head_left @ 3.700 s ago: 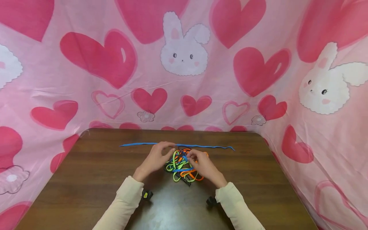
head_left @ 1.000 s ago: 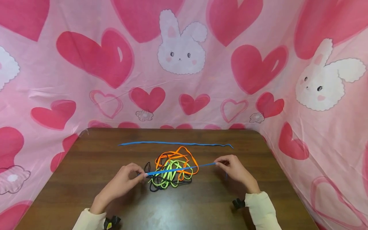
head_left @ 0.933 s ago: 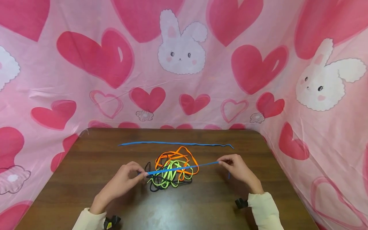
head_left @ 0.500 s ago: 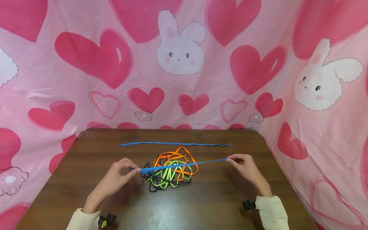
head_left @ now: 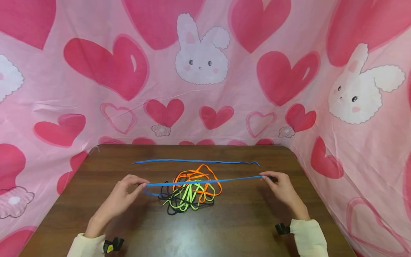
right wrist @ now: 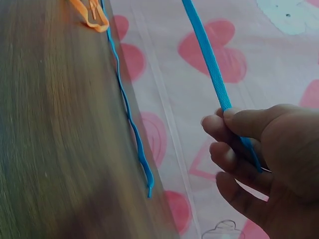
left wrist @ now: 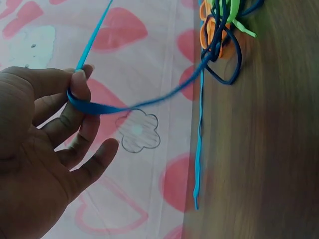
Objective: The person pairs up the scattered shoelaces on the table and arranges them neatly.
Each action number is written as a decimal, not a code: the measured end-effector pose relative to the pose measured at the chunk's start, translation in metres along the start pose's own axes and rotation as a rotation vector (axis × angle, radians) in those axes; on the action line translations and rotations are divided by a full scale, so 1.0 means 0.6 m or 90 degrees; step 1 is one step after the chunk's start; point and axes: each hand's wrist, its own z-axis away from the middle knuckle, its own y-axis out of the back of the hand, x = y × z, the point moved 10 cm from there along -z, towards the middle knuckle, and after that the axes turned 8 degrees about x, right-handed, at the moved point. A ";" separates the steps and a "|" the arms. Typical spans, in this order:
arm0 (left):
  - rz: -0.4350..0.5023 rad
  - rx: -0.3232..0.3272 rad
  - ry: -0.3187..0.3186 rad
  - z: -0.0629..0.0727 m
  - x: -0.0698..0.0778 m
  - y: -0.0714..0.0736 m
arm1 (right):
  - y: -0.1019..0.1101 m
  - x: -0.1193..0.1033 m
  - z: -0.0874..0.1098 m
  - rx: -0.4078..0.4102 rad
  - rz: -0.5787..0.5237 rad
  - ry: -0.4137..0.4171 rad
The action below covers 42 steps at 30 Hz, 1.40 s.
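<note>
Between my two raised hands a flat blue shoelace [head_left: 205,182] is stretched across the tangle. My left hand [head_left: 120,196] pinches it between thumb and fingertips; in the left wrist view its slack part [left wrist: 149,103] sags from the fingers to the dark cords of the pile. At the other side my right hand [head_left: 284,189] pinches it near its end, and a short tail [right wrist: 253,152] shows beyond the thumb in the right wrist view. Below lies a tangle of laces: orange [head_left: 219,178], neon green [head_left: 189,194] and black [head_left: 173,213].
A second blue shoelace [head_left: 199,160] lies nearly straight along the far part of the brown wooden table [head_left: 189,235]. Behind and at the sides hangs a pink cloth [head_left: 237,89] with hearts and rabbits. A black strap device [head_left: 113,245] is on each wrist.
Earlier both hands were at the tangled pile. Since then they have lifted the blue shoelace and moved apart, left hand leftward and right hand rightward, lengthening the stretched span; the pile has spread out.
</note>
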 end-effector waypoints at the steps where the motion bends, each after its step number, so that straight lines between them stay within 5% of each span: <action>1: -0.005 0.004 -0.004 0.001 -0.001 0.003 | 0.004 0.002 0.001 0.009 0.007 0.002; 12: -0.019 0.038 -0.030 0.003 -0.016 0.041 | 0.062 0.030 0.006 0.114 0.133 -0.013; 21: -0.027 0.131 -0.101 0.001 -0.025 0.073 | 0.098 0.035 0.009 0.234 0.172 -0.007; 28: -0.048 0.117 -0.066 0.000 -0.053 0.072 | 0.099 0.036 0.013 0.243 0.181 0.007; 33: -0.100 0.166 -0.061 -0.001 -0.066 0.082 | 0.103 0.049 0.010 0.238 0.209 -0.031; 37: -0.127 0.186 -0.014 -0.005 -0.087 0.092 | 0.100 0.061 0.005 0.225 0.224 -0.057; 42: -0.159 0.132 0.028 -0.020 -0.115 0.082 | 0.084 0.082 -0.002 0.204 0.222 -0.090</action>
